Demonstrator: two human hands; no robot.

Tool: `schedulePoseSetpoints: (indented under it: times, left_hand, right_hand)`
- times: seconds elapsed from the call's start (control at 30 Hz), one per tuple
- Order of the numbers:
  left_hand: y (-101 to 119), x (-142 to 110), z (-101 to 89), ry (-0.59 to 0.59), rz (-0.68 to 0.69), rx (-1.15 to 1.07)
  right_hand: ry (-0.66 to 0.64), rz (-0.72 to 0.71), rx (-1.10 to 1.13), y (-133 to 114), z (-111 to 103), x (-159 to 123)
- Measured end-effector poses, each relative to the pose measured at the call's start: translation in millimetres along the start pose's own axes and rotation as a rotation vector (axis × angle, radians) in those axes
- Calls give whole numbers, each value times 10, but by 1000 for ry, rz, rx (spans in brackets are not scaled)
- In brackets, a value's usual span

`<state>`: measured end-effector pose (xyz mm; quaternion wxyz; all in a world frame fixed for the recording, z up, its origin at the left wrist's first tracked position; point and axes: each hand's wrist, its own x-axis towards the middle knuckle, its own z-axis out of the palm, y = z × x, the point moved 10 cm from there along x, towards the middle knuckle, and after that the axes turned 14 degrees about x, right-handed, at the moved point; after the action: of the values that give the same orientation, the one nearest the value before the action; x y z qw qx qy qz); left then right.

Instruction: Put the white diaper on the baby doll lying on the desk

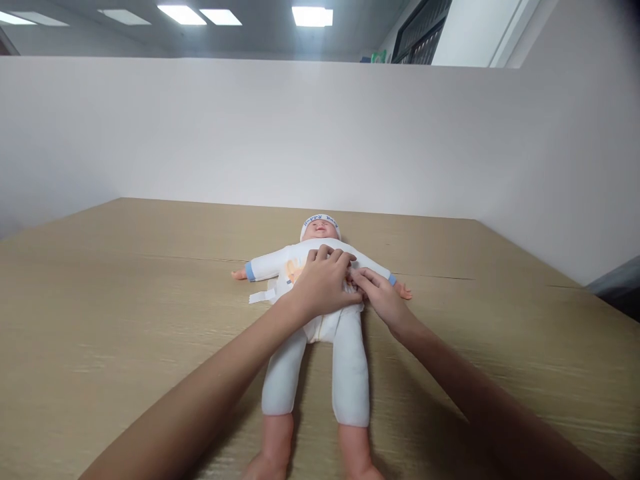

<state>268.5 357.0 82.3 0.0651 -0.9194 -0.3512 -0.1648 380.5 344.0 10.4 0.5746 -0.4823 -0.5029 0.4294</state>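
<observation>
A baby doll (350, 373) in white clothes lies on its back, its feet towards me and its arms spread. A white diaper (323, 328) is around its hips. One diaper tape tab (263, 295) sticks out loose at the left side of the waist. My left hand (327, 280) lies across the doll's belly, its fingers curled down on the diaper's upper right part. Beside it, my right hand (380, 297) pinches the diaper's edge at the right side of the waist. The fingertips of both hands nearly meet, and what lies between them is partly hidden.
The doll lies on a wide wooden table (150, 347) with seams running across it. A white partition wall (300, 133) rises behind the table and continues along the right. A dark grey object (617, 287) shows past the table's right edge.
</observation>
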Motion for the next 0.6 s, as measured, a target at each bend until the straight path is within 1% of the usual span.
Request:
schedulePoseSetpoints:
  times: [0.07,0.13,0.17,0.23,0.33,0.43,0.53,0.6]
  left_hand:
    - [-6,-3,12,-14,-3,-3]
    - [-1,-2,24,-22,4,0]
    - [5,1,28,-23,11,4]
    - [14,10,34,-29,19,15]
    - [-11,15,12,-61,3,0]
    - [-47,-46,-113,-77,28,-130]
    - [-161,-249,-326,-15,85,-324]
    - [-357,-472,-404,47,71,-379]
  right_hand:
    - [-3,-158,-101,-164,-33,-144]
    - [-58,-362,-279,-340,5,-329]
    - [-101,-450,-364,-394,47,-418]
    - [-172,-551,-455,-419,108,-532]
    - [-222,-564,-456,-361,124,-542]
    - [-249,-543,-441,-311,129,-504]
    - [-261,-559,-439,-312,127,-513]
    - [-252,-576,-442,-313,111,-539]
